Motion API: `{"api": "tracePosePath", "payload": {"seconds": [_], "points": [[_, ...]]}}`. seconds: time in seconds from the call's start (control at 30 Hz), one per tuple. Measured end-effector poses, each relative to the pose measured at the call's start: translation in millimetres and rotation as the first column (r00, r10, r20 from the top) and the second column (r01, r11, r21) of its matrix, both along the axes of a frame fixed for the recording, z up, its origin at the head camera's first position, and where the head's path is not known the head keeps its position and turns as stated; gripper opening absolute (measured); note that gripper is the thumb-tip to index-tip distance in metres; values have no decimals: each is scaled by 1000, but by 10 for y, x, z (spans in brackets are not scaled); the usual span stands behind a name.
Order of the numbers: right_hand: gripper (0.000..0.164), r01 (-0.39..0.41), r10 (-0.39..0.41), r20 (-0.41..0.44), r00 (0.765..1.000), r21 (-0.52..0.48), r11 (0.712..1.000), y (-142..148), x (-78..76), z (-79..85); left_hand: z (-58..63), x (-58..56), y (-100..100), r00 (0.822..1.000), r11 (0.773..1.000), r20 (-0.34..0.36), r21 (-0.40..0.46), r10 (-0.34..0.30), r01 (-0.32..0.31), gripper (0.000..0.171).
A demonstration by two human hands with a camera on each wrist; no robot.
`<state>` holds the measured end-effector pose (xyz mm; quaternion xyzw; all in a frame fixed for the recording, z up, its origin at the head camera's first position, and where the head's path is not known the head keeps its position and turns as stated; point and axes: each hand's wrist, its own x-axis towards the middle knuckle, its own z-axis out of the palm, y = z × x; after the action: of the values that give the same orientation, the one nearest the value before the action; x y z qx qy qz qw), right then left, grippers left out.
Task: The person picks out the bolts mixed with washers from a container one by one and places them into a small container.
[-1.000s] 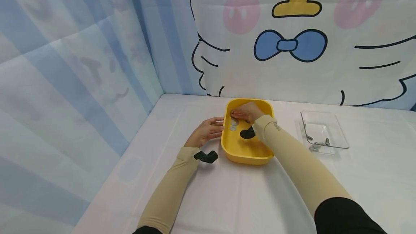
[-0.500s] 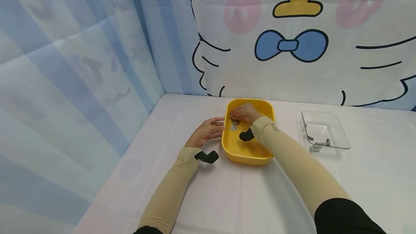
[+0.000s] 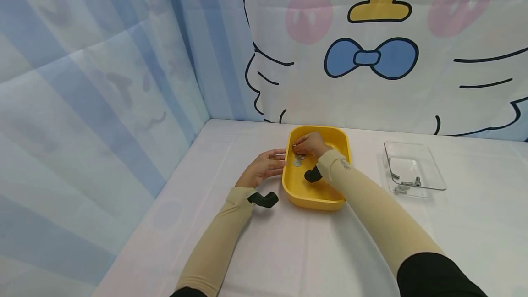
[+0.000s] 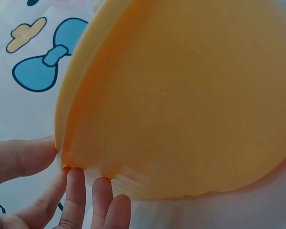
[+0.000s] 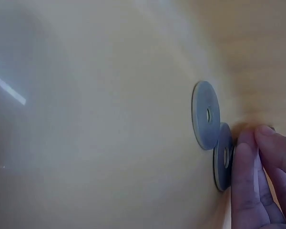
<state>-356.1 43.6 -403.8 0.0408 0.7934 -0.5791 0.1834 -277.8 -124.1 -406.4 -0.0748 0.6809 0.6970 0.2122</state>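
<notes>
A yellow tray [image 3: 311,198] stands on the white table. My left hand [image 3: 260,169] touches its left outer wall with nearly straight fingers; in the left wrist view the thumb [image 4: 24,160] and fingertips [image 4: 76,174] meet the tray wall [image 4: 181,105]. Inside the tray, my right hand [image 3: 312,144] is low over the upper left part. Its thumb and fingers pinch a small dark piece [image 5: 272,128], mostly hidden by the fingertips. Flat grey washers lie beside these fingers; the right wrist view has one washer [image 5: 206,116] partly overlapping another washer [image 5: 223,160].
To the right of the tray stands a clear plastic box [image 3: 435,171] with several small metal screws [image 3: 406,183] in it. A patterned cloth backdrop [image 3: 371,100] rises behind the table, and a blue striped curtain [image 3: 103,127] hangs at the left.
My right hand has shifted slightly within the tray, its fingertips drawing closer together. My left hand stays against the tray wall.
</notes>
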Motion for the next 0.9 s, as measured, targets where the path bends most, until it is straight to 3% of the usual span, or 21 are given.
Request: {"api": "tracePosePath", "payload": {"seconds": [0.43, 0.63, 0.9], "points": [[29, -36, 39, -35, 999, 99, 994, 9, 26, 17, -15, 10, 2, 1000, 1000, -13, 6, 0, 0, 47], [31, -87, 91, -62, 994, 67, 994, 46, -1, 1, -11, 11, 7, 1000, 1000, -15, -3, 1, -1, 47], [31, -90, 90, -53, 994, 10, 996, 62, -2, 46, 10, 5, 11, 1000, 1000, -10, -9, 3, -3, 47]]}}
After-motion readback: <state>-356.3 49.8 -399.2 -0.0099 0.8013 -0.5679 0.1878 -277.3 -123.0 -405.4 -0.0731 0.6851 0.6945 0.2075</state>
